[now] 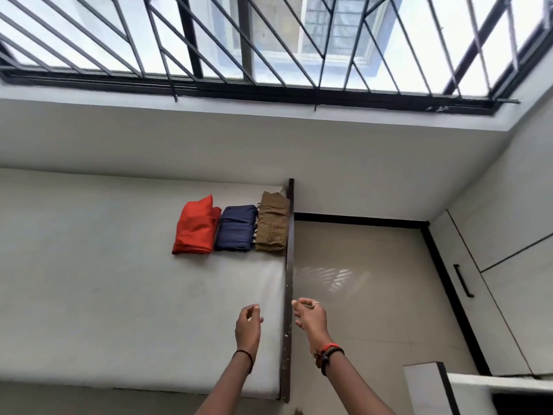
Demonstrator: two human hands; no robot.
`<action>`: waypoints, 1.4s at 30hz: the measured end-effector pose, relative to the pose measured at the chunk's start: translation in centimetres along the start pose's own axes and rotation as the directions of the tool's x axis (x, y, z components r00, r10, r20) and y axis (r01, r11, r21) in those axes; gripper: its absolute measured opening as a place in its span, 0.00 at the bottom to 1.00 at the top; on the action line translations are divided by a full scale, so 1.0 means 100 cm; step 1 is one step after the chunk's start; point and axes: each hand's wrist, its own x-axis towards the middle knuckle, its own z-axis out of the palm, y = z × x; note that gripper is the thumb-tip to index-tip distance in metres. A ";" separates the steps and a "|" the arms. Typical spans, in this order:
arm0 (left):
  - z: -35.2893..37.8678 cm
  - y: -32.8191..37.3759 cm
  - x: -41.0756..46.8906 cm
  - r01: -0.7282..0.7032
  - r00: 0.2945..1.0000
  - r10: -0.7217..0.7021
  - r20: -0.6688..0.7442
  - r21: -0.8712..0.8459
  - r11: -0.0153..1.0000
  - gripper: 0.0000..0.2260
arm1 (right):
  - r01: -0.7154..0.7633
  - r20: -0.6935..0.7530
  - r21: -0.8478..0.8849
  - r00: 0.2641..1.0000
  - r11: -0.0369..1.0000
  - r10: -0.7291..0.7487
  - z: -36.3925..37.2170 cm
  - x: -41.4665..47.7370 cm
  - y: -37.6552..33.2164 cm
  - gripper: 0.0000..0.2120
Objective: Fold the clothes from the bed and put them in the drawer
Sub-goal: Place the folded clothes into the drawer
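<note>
Hands first: left hand [248, 322] over the white mattress [104, 295], right hand [309, 317] just past the dark bed rail [288, 265], both loosely curled and gripping nothing. Farther up the mattress, three folded pieces lie side by side: red garment [196, 227], navy garment [235, 232], and khaki garment [272, 226] against the rail. A striped piece [254, 235] peeks out between navy and khaki, mostly hidden. At bottom right, a white unit [493, 387] is cut off, and I can't tell if it's the drawer.
</note>
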 end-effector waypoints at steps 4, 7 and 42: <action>-0.009 0.011 0.027 0.011 0.999 -0.012 -0.035 -0.021 1.000 0.07 | 0.002 0.044 -0.029 0.999 1.000 0.000 0.027 0.017 -0.012 0.08; -0.011 0.019 0.045 0.022 0.998 -0.025 -0.057 -0.042 0.999 0.07 | 0.002 0.074 -0.063 0.997 0.998 0.003 0.043 0.034 -0.021 0.08; -0.158 0.091 0.486 -0.007 0.993 0.042 -0.111 0.294 0.956 0.14 | -0.019 0.181 -0.219 0.982 0.976 0.060 0.411 0.313 -0.086 0.29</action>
